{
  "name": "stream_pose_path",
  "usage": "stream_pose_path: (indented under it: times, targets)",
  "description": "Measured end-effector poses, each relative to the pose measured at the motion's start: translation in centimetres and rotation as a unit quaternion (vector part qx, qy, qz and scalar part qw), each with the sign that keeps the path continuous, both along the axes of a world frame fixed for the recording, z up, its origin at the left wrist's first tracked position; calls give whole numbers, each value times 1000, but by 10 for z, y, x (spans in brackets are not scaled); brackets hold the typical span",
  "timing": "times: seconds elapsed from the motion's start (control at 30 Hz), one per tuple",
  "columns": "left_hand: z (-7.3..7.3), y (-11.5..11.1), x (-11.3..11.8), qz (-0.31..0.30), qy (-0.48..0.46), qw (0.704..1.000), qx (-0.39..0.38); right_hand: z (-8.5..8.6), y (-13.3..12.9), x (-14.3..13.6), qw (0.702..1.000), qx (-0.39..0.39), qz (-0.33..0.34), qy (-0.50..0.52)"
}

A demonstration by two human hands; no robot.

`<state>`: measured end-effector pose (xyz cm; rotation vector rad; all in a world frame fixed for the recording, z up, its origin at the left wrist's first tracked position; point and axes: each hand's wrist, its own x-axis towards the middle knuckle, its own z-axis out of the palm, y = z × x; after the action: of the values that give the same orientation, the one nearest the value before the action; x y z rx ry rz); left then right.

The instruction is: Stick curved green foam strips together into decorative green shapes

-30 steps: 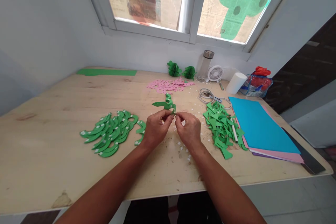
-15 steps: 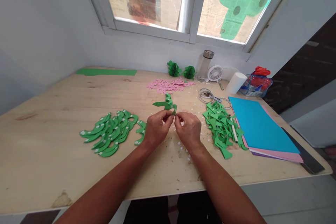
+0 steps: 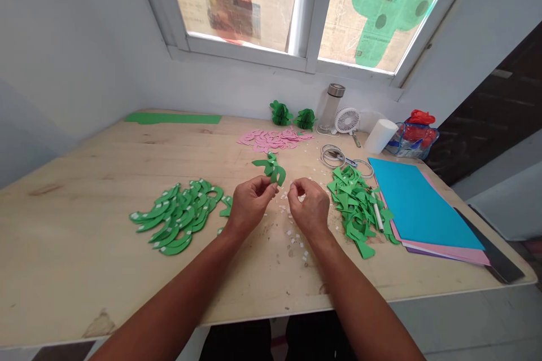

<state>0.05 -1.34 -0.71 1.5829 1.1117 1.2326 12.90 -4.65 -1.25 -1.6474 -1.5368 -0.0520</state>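
My left hand [image 3: 250, 204] pinches a green foam-like cutout [image 3: 278, 174] between thumb and fingers. Its curved pieces stick out beyond the fingertips, with small white squares on them. To the right, apart from the cutout, my right hand [image 3: 311, 206] is closed with thumb and index finger together; anything tiny between them is too small to make out. Left of my left hand lies a pile of curved green cutouts [image 3: 182, 217] bearing white squares. Another green cutout [image 3: 226, 208] is partly hidden behind that hand. Small white bits of paper [image 3: 297, 240] are scattered between my forearms.
Green scraps [image 3: 355, 203] with a white pen [image 3: 378, 217] lie to the right, beside coloured sheets [image 3: 423, 203]. Tape rolls [image 3: 332, 156], pink cutouts [image 3: 273, 139], green folded-paper pieces [image 3: 280, 113], a bottle [image 3: 331, 107] and a small fan [image 3: 347, 120] stand farther back.
My right hand has drawn away from the green cutout to the right, opening a gap between the hands. My left hand keeps hold of the cutout, which has turned slightly.
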Motion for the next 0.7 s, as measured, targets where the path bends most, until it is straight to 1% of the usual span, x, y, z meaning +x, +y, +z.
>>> stream_pose_path:
  times: [0.1, 0.27, 0.4, 0.5, 0.6, 0.7]
  targets:
    - [2, 1, -1, -5, -31, 999, -28, -1, 1, 1, 1000, -11, 4, 22]
    - [5, 0, 0, -8, -66, 997, -51, -2, 3, 2, 997, 6, 26, 69]
    - [4, 1, -1, -11, -70, 996, -49, -3, 3, 2, 996, -29, 41, 76]
    - [1, 3, -1, -18, -77, 996, -49, -3, 3, 2, 990, -42, 36, 131]
    - [-1, 4, -2, -30, -71, 996, -43, -3, 6, 3, 969, -26, 59, 239]
    - [-3, 4, -2, -50, -34, 998, -17, -2, 9, 4, 928, -33, 116, 352]
